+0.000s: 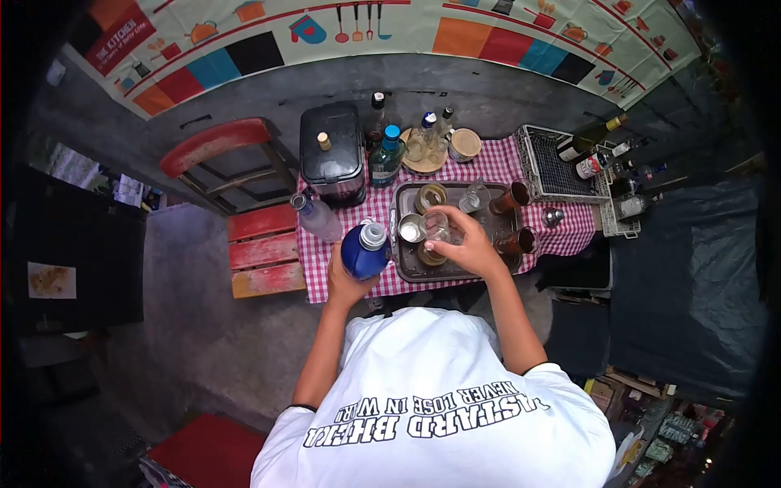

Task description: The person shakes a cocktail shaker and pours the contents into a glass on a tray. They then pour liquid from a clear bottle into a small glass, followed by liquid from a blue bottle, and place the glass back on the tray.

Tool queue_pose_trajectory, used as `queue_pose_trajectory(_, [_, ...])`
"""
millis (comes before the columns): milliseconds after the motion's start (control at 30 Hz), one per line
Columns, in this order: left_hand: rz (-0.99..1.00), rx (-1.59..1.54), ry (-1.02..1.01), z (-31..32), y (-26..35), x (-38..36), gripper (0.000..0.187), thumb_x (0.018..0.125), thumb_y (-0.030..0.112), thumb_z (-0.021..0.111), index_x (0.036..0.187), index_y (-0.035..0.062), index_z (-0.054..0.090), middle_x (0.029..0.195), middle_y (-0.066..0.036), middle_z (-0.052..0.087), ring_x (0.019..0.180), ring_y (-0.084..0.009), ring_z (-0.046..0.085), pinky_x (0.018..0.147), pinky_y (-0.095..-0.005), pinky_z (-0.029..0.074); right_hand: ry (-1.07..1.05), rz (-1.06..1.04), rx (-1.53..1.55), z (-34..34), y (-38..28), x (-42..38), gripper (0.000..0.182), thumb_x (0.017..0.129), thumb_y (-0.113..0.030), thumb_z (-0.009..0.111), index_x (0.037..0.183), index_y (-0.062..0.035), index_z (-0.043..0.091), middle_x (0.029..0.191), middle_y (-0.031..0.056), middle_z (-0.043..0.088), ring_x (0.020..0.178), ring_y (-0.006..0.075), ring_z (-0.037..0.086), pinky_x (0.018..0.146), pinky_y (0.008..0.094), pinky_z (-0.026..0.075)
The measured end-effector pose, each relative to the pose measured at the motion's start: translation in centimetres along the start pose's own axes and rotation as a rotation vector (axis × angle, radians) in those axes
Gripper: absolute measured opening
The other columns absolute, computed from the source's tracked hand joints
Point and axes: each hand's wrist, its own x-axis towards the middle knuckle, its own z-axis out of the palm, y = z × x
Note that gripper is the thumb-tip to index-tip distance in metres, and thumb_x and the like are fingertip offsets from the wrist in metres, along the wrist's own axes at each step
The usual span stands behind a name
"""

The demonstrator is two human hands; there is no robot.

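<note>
My left hand (346, 281) is wrapped round a blue bottle (364, 259), whose open neck points up toward me, just left of the tray. In my right hand (470, 246) is a small clear glass (437, 223), held above the metal tray (408, 267). Under and beside the glass are a small cup with something white (410, 228) and a round glass jar (430, 196). Another clear glass (474, 198) stands farther back. Two reddish-brown tumblers (511, 198) sit at the tray's right side. My right hand partly hides what lies below it.
A black lidded bin (331, 150), a frosted bottle (317, 218) and a blue-capped bottle (386, 157) stand left on the checked tablecloth (561, 240). Several bottles share a round wooden board (425, 163) behind. Wire baskets (561, 167) with bottles are right; a red chair (264, 252) is left.
</note>
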Motion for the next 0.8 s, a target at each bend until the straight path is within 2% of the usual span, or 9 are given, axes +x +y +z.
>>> queue_pose_trajectory(133, [0.094, 0.025, -0.103, -0.5, 5.0, 1.4, 0.083, 0.052, 0.009, 0.087, 0.124, 0.0058, 0.048, 0.112, -0.017, 0.061, 0.102, -0.0379, 0.064, 0.088, -0.0459, 0.051, 0.002, -0.151, 0.117, -2.1, -3.1, -1.3, 0.058, 0.078, -0.015, 0.080, 0.130, -0.0049, 0.056, 0.122, 0.0117, 0.063, 0.109, 0.0212, 0.063, 0.096, 0.0341, 0.049])
queue_pose_trajectory(167, [0.110, 0.085, -0.105, -0.5, 6.1, 1.6, 0.082, 0.053, 0.011, 0.089, 0.124, 0.0060, 0.048, 0.112, -0.017, 0.062, 0.102, -0.0378, 0.064, 0.087, -0.0457, 0.051, -0.021, -0.163, 0.087, -2.9, -4.0, -1.6, 0.061, 0.078, -0.006, 0.079, 0.133, -0.0016, 0.053, 0.121, 0.0090, 0.061, 0.112, 0.0175, 0.061, 0.098, 0.0337, 0.050])
queue_pose_trajectory(200, [0.126, 0.143, -0.105, -0.3, 7.1, 1.7, 0.082, 0.053, 0.013, 0.091, 0.123, 0.0062, 0.048, 0.111, -0.017, 0.062, 0.102, -0.0377, 0.065, 0.087, -0.0455, 0.051, -0.009, -0.171, 0.093, -3.6, -4.4, -1.9, 0.061, 0.078, -0.006, 0.079, 0.133, -0.0016, 0.053, 0.121, 0.0090, 0.061, 0.112, 0.0175, 0.061, 0.098, 0.0337, 0.050])
queue_pose_trajectory(267, [0.151, 0.173, -0.112, 0.0, 8.5, 2.2, 0.082, 0.055, 0.018, 0.094, 0.122, 0.0059, 0.048, 0.107, -0.017, 0.065, 0.097, -0.0379, 0.067, 0.082, -0.0445, 0.053, 0.013, -0.242, 0.092, -4.9, -5.0, -2.7, 0.060, 0.076, -0.015, 0.081, 0.131, -0.0054, 0.056, 0.119, 0.0128, 0.064, 0.111, 0.0239, 0.062, 0.096, 0.0367, 0.049])
queue_pose_trajectory(333, [0.101, 0.233, -0.171, 0.2, 9.5, 2.6, 0.086, 0.053, 0.011, 0.091, 0.127, 0.0047, 0.048, 0.117, -0.017, 0.063, 0.107, -0.0324, 0.065, 0.090, -0.0414, 0.052, 0.005, -0.251, 0.094, -6.4, -5.6, -3.4, 0.061, 0.076, -0.017, 0.081, 0.130, -0.0058, 0.056, 0.119, 0.0134, 0.064, 0.111, 0.0265, 0.062, 0.096, 0.0385, 0.048])
queue_pose_trajectory(400, [0.132, 0.287, -0.165, 0.5, 10.6, 3.3, 0.084, 0.054, 0.016, 0.093, 0.124, 0.0048, 0.049, 0.109, -0.018, 0.067, 0.099, -0.0343, 0.068, 0.083, -0.0424, 0.054, 0.027, -0.296, 0.006, -7.7, -5.7, -4.1, 0.062, 0.076, -0.018, 0.082, 0.130, -0.0060, 0.056, 0.120, 0.0138, 0.064, 0.111, 0.0286, 0.062, 0.096, 0.0393, 0.048])
queue_pose_trajectory(500, [0.357, 0.429, -0.168, 1.4, 11.3, 4.4, 0.082, 0.056, 0.024, 0.094, 0.121, 0.0031, 0.048, 0.096, -0.020, 0.069, 0.085, -0.0369, 0.071, 0.073, -0.0430, 0.056, 0.041, -0.334, 0.008, -9.8, -5.1, -5.1, 0.063, 0.075, -0.019, 0.083, 0.131, -0.0062, 0.056, 0.120, 0.0143, 0.064, 0.112, 0.0298, 0.062, 0.096, 0.0398, 0.048])
queue_pose_trajectory(600, [0.349, 0.493, -0.238, 2.2, 13.5, 4.9, 0.077, 0.057, 0.017, 0.089, 0.120, -0.0017, 0.049, 0.098, -0.020, 0.067, 0.087, -0.0379, 0.069, 0.077, -0.0434, 0.055, 0.039, -0.321, 0.033, -11.8, -4.5, -6.4, 0.062, 0.075, -0.018, 0.083, 0.130, -0.0058, 0.056, 0.120, 0.0140, 0.063, 0.113, 0.0289, 0.062, 0.096, 0.0393, 0.048])
queue_pose_trajectory(800, [0.523, 0.611, -0.281, 3.9, 17.4, 6.7, 0.073, 0.056, 0.014, 0.086, 0.117, -0.0019, 0.052, 0.101, -0.020, 0.067, 0.090, -0.0381, 0.068, 0.080, -0.0433, 0.055, 0.061, -0.333, 0.046, -15.3, -3.0, -7.8, 0.063, 0.076, -0.016, 0.082, 0.131, -0.0038, 0.055, 0.120, 0.0134, 0.063, 0.112, 0.0269, 0.062, 0.095, 0.0380, 0.049])
